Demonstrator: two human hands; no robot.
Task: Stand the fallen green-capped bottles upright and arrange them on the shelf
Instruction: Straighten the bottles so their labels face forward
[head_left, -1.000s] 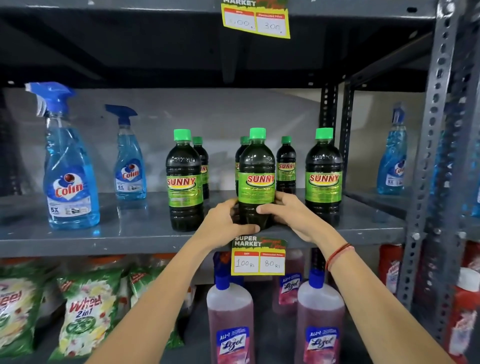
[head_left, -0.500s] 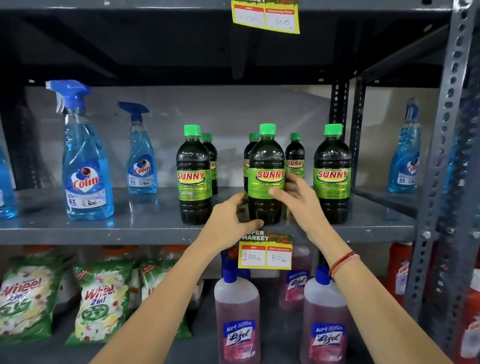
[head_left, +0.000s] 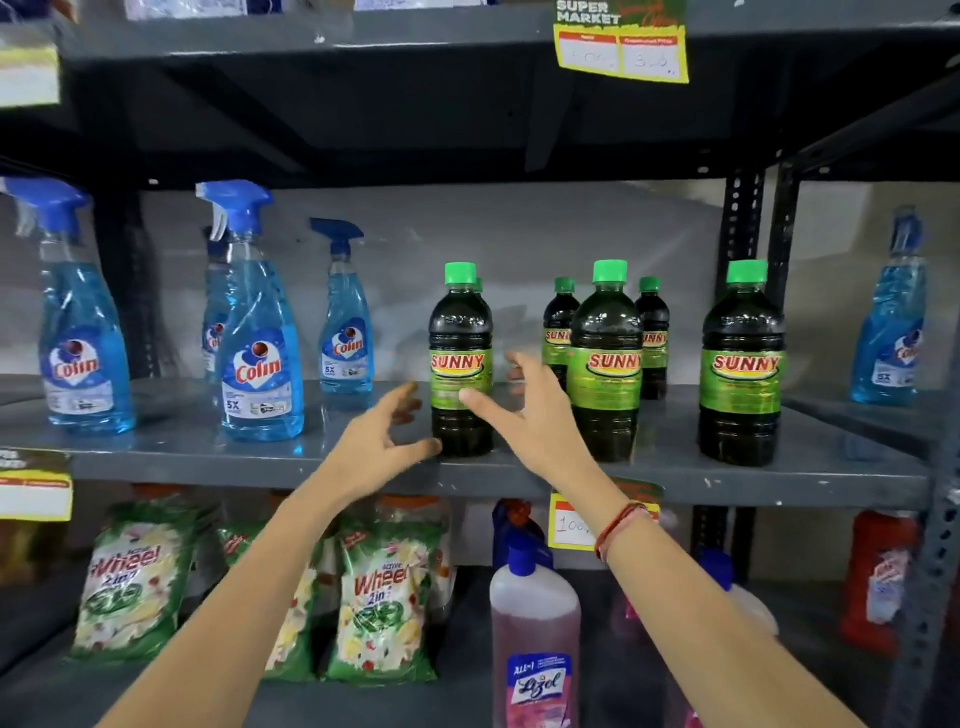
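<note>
**Hands closing on the leftmost front bottle**

Bottle to square up: the left front bottle (head_left: 461, 358), upright near the front edge of the grey shelf (head_left: 675, 480). Left hand (head_left: 382, 439) spread open just beside its lower left side, thumb tip near the base; touching or not, cannot tell. Right hand (head_left: 535, 415) also open, fingers splayed, thumb across the lower part of the label, palm on the bottle's right. Nothing gripped by either hand.

Best approach, as a judgement: close both palms low on the body, below the label, then slide rather than lift, keeping the base flat on the metal. Turn until the label faces forward, and match the spacing of the middle front bottle (head_left: 605, 364) and the right front bottle (head_left: 742, 364). Keep the right wrist clear of the middle front bottle, which stands just beside it. Avoid pushing high up near the cap; likely to tip.

Look of the bottles: dark, nearly black liquid in clear plastic, bright green screw cap, green label with "SUNNY" in yellow on red. Three at the front, smaller-looking back-row bottles (head_left: 560, 325) behind, all upright; none seen lying down. Blue spray bottles (head_left: 262, 358) to the left, well apart.
</note>
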